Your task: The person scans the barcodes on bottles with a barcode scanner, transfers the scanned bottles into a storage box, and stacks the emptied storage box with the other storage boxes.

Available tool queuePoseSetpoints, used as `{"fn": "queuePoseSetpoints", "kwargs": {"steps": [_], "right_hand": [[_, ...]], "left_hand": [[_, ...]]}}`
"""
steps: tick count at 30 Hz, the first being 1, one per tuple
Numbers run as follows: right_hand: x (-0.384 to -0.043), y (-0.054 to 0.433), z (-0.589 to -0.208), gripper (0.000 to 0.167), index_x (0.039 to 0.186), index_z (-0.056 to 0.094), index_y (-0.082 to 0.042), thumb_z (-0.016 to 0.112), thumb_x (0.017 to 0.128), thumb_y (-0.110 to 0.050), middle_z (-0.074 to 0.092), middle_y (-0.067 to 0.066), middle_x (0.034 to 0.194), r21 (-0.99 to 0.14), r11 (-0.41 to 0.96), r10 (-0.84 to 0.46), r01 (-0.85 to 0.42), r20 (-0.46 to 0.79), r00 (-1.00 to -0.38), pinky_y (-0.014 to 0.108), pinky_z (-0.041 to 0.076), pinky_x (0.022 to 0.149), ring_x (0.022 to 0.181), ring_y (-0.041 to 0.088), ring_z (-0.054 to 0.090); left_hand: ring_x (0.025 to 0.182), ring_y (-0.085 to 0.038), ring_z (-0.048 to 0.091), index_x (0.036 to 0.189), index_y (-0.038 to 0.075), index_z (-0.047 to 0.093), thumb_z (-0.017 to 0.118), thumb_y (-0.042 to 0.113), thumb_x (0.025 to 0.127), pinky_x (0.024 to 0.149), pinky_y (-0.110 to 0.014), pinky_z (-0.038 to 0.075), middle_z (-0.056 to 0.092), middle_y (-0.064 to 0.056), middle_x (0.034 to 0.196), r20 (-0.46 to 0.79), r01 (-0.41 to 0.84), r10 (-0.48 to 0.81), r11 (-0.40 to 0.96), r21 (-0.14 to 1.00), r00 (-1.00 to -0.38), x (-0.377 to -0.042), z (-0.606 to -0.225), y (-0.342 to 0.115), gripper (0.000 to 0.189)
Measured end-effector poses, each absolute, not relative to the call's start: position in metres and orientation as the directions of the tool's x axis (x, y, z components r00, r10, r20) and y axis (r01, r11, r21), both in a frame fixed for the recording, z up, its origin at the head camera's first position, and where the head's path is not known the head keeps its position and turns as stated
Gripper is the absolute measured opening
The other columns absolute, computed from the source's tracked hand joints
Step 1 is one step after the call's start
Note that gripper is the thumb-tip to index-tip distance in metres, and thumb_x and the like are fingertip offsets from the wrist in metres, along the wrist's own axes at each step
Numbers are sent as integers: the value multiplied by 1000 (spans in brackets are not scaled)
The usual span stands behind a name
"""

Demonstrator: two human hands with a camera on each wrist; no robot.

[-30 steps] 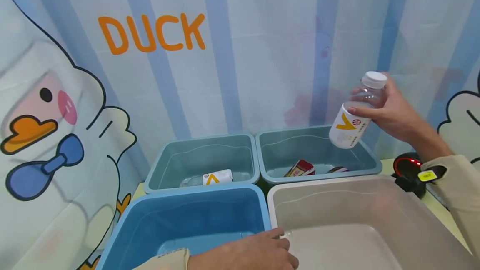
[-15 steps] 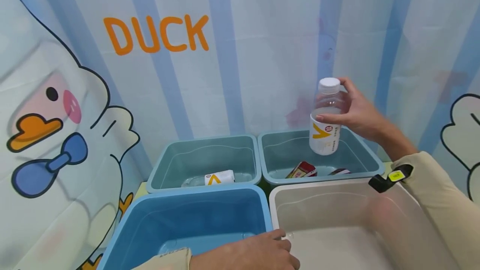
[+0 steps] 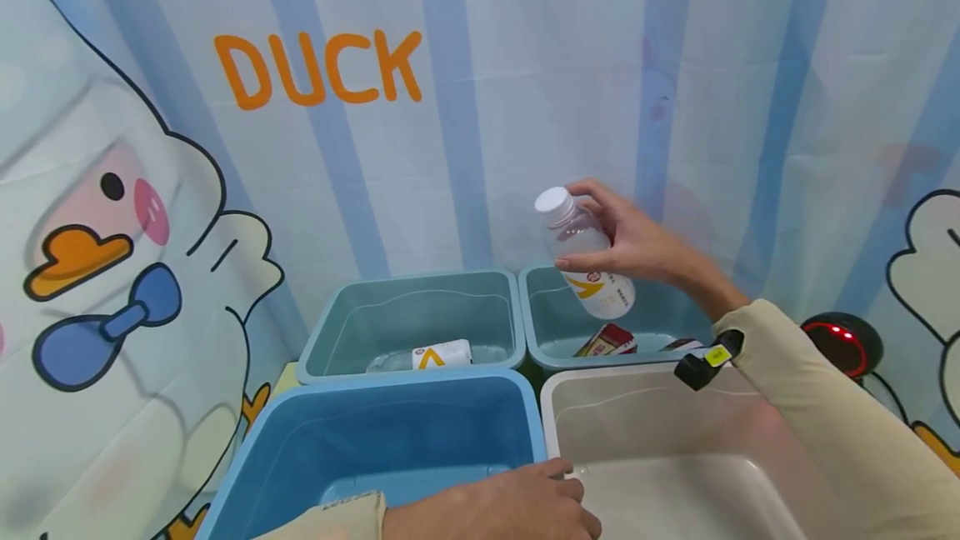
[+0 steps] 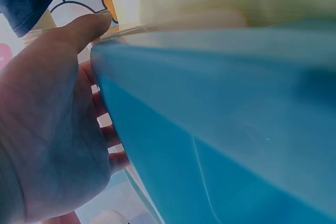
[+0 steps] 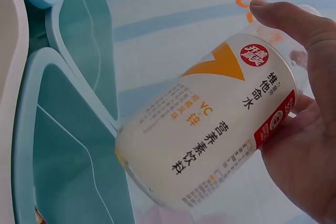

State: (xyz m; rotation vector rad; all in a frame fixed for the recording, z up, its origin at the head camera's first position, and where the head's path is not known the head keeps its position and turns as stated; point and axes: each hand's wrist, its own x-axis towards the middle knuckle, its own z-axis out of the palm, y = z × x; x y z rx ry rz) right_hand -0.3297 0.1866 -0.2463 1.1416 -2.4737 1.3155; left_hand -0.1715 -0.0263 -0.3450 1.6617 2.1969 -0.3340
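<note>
A clear bottle [image 3: 596, 290] with a white cap and a white label with an orange mark is in my right hand [image 3: 637, 244]. In the right wrist view the thumb lies across the neck end of the bottle [image 5: 210, 124]. It hangs tilted, cap to the left, above the left part of the back right teal bin [image 3: 720, 307]. My left hand [image 3: 498, 507] rests by the adjoining rims of the blue bin [image 3: 360, 382] and the beige bin [image 3: 551, 407]. In the left wrist view the left hand [image 4: 58, 114] lies against the blue wall, its fingertips partly hidden.
A similar bottle [image 3: 442, 354] lies in the back left teal bin [image 3: 330, 323]. The back right bin holds a dark red pack [image 3: 609, 340] and another dark item [image 3: 682, 344], partly hidden. A black device with red lights [image 3: 843, 344] stands at the right. A duck-print curtain [image 3: 525, 107] hangs behind.
My right hand has carried the bottle leftward and slightly lower, from the right side of the back right bin to its left part. The bottle now leans left. My left hand stays in place.
</note>
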Motion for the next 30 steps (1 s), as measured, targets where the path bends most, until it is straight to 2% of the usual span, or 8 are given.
{"fn": "queuePoseSetpoints", "kwargs": {"steps": [6,13,17,22,28,30], "right_hand": [[-333,159,-251,73,148,46,-21,86,86,-20,61,7,137,-592,316,-654,-741,431,-622,52,52,91,116,27,61],[-335,132,-259,76,151,46,-21,86,87,-29,60,2,136,-507,348,-743,-788,364,-562,50,53,92,120,25,60],[-336,115,-264,77,153,46,-19,85,88,-33,61,3,135,-487,372,-776,-790,305,-552,47,54,92,120,23,60],[-339,91,-272,76,151,49,-20,86,87,-36,62,4,133,-449,386,-815,-806,244,-526,42,55,89,118,20,59],[-342,63,-281,76,152,50,-18,86,87,-37,62,3,136,-398,397,-851,-827,178,-494,43,54,93,119,18,60],[-343,54,-283,76,152,50,-18,85,88,-39,61,2,139,-385,401,-857,-831,161,-489,44,53,96,121,18,60]], "left_hand": [[119,4,53,142,32,64,69,51,97,114,-23,30,62,23,134,-428,963,876,267,43,-224,-173,-345,-25,50],[126,8,46,146,49,53,68,66,88,118,-26,26,53,34,136,-447,964,865,266,25,-227,-212,-420,-15,62],[128,6,46,148,45,54,70,64,88,118,-26,26,55,30,137,-455,963,863,266,37,-220,-206,-405,-15,65],[126,4,50,147,36,59,70,55,95,117,-24,26,59,24,138,-454,972,871,231,42,-188,-190,-373,-17,56],[121,7,48,146,39,59,65,55,99,115,-22,26,56,28,137,-426,983,890,185,9,-163,-198,-399,-19,49],[120,6,48,145,39,60,65,55,100,114,-21,26,57,27,137,-419,985,894,175,-2,-159,-196,-394,-19,49]]}}
